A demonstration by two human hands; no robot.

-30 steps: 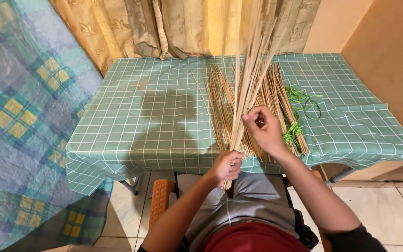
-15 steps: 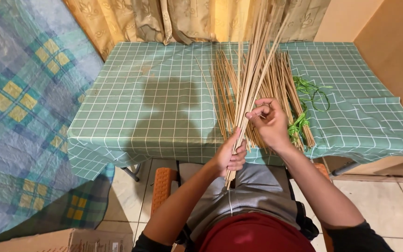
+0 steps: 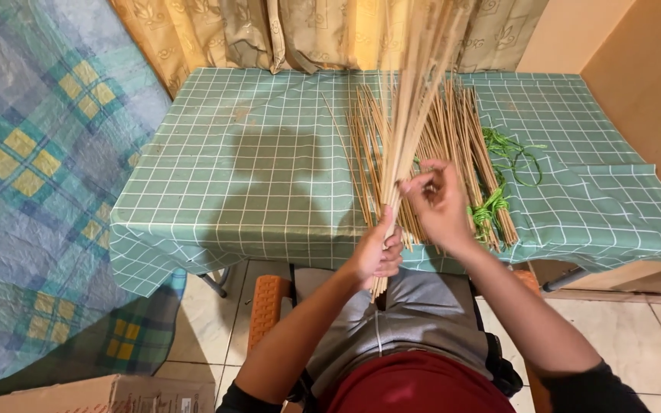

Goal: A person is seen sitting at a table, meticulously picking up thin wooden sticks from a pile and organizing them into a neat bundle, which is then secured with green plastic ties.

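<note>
My left hand [image 3: 377, 253] grips the lower end of an upright bundle of thin tan sticks [image 3: 411, 107] just off the table's near edge. Higher up the same bundle, my right hand [image 3: 439, 203] has its fingers pinched on the sticks. Behind the hands, a loose pile of more sticks [image 3: 453, 145] lies flat on the table, which wears a green checked cloth [image 3: 269, 168]. Green string [image 3: 503, 172] lies tangled to the right of that pile.
Patterned beige curtains [image 3: 307, 30] hang behind the table. A blue and yellow plaid blanket [image 3: 32, 168] covers the left side. A cardboard box [image 3: 101, 394] sits on the tiled floor at lower left. An orange chair edge [image 3: 265, 306] shows beneath me.
The bundle has stayed upright in both hands. My right hand's fingers have shifted a little on the sticks, and the view has tilted slightly down.
</note>
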